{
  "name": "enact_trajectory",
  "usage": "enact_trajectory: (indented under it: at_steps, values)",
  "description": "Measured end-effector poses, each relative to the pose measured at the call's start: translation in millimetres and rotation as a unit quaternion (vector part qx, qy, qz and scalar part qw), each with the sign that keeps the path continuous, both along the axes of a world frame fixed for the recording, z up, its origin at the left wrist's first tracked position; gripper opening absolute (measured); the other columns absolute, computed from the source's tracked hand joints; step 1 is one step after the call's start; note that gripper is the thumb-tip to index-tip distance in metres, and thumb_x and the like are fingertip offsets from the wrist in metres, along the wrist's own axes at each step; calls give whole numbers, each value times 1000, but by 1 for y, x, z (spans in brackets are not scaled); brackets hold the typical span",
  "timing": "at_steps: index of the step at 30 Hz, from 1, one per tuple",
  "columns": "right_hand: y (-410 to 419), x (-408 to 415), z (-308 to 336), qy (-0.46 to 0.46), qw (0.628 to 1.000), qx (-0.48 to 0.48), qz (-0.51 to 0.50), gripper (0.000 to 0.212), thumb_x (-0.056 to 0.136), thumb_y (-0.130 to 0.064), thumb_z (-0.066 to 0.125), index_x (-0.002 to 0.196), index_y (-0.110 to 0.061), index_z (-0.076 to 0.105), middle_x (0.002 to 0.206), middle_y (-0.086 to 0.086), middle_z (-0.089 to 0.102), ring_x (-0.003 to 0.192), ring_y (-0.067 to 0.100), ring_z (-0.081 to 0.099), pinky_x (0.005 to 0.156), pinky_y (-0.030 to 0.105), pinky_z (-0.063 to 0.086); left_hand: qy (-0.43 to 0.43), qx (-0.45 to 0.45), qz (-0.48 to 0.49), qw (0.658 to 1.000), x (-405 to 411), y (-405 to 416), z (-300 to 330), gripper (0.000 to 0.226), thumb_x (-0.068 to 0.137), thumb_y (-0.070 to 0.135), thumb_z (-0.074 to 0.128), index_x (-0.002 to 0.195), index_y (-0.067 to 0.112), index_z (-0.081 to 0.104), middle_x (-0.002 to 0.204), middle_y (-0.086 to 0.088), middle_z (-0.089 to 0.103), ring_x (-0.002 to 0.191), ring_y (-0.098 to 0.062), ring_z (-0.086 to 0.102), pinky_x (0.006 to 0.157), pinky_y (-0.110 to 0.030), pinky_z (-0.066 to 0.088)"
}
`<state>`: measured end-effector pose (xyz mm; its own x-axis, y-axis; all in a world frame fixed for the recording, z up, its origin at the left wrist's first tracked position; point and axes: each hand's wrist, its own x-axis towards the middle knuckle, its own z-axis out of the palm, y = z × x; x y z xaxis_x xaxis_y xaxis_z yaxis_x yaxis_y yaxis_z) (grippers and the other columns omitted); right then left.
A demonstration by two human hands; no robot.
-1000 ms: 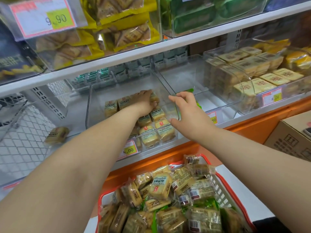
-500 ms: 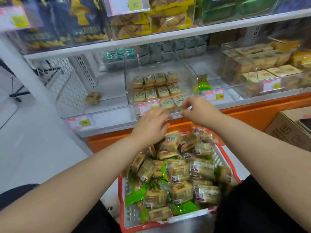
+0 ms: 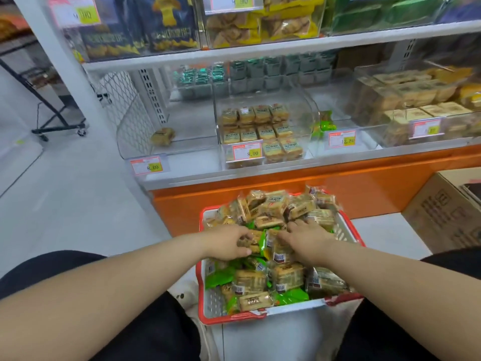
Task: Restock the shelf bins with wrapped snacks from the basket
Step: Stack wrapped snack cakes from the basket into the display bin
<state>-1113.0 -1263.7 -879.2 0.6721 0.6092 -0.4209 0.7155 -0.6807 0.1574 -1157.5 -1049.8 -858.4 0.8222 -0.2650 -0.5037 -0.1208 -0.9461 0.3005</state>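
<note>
Head view: our two hands are down in the basket [image 3: 208, 306] of wrapped snacks [image 3: 276, 204].

We curl our left hand [image 3: 229, 242] around a brown-wrapped snack [image 3: 251, 242] at the middle of the pile, fingers clamped on it. Our right hand [image 3: 307, 239] lies on the packets just beside it; we cannot tell whether its fingers grip anything. On the shelf beyond, the middle clear bin [image 3: 309, 110] holds rows of yellow packs [image 3: 255, 123] behind an 8.00 price tag [image 3: 247, 151].
</note>
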Motion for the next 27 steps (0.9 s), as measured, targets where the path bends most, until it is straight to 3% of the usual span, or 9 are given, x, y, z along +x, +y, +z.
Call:
enact_trajectory:
  at_steps: [4,8,12,15,17,19,23,25,27]
  values:
    - [-1,4,-3,33,997,71,-9,46,91,-24,60,133,-20,43,137,9,45,112,27,54,90,39,47,15,-7,30,999,2,20,14,47,98,43,52,142,26,46,133,2,53,115,-15,53,89,-25,42]
    - [1,2,1,96,991,85,-33,37,89,-24,64,119,-19,43,110,4,61,85,20,57,73,35,52,34,-63,78,994,6,19,17,45,98,44,52,138,25,50,121,7,57,86,-6,59,73,-20,48]
    - [9,-1,24,56,968,244,-26,24,92,-20,58,115,-20,50,106,-4,57,82,15,60,66,27,51,63,-175,179,966,10,10,21,47,99,47,46,138,21,47,126,2,58,108,-16,62,98,-31,48]
    - [13,-7,48,21,924,381,-22,25,90,-15,60,112,-21,50,98,-13,45,74,8,53,59,22,44,160,-321,294,886,9,8,32,43,100,48,40,131,19,49,124,-3,54,107,-27,67,92,-37,55]
    - [13,-9,55,14,908,419,6,29,88,-14,63,112,-21,49,109,-11,45,80,9,53,64,26,47,214,-448,341,798,11,8,40,28,100,33,49,121,15,55,117,-9,61,106,-31,66,84,-35,58]
    - [12,-7,57,26,910,413,16,37,87,-12,64,116,-25,46,119,-13,42,89,6,54,72,25,50,189,-516,363,752,17,9,43,26,95,11,57,121,17,58,112,-13,69,104,-30,66,81,-35,58]
    - [12,-1,65,90,870,475,-98,47,89,-4,58,119,-36,42,127,-15,42,103,11,59,83,31,53,91,-499,359,784,26,12,52,48,89,-5,59,128,23,55,102,-5,74,85,-17,71,68,-28,56]
    - [10,5,70,64,850,510,-118,45,88,-16,67,120,-35,42,130,-17,38,116,7,51,95,25,44,74,-479,344,804,25,12,55,49,87,-7,61,128,19,55,108,-5,73,86,-17,70,66,-28,55]
    - [10,10,74,34,868,482,-117,57,81,-36,75,127,-32,42,134,-19,32,125,1,36,97,21,30,58,-467,326,820,26,9,56,48,85,-7,63,127,16,56,109,-5,73,81,-15,70,59,-25,53]
